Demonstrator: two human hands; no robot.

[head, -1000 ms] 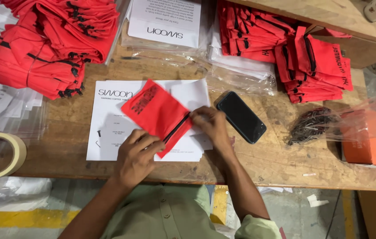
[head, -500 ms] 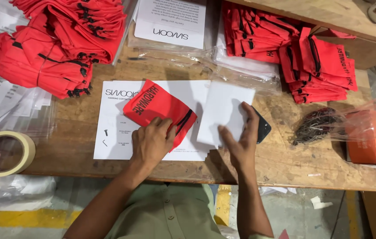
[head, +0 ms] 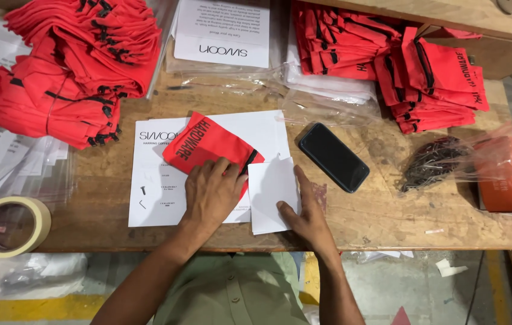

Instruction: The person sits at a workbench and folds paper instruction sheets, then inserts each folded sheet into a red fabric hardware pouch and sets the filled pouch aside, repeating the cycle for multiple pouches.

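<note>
My left hand (head: 211, 194) hides the red pouch's (head: 204, 144) lower end; orange box (head: 511, 180) cut off at the table's right edge.

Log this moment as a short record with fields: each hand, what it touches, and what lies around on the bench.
left hand: flat, palm down on the red drawstring pouch
right hand: fingers spread on the small white card, pressing it to the bench
under pouch: white printed sheet
right of card: black phone, face up, untouched
back left and back right: piles of red pouches
left edge: roll of masking tape
far right: orange box in clear plastic
surface: wooden bench
</note>
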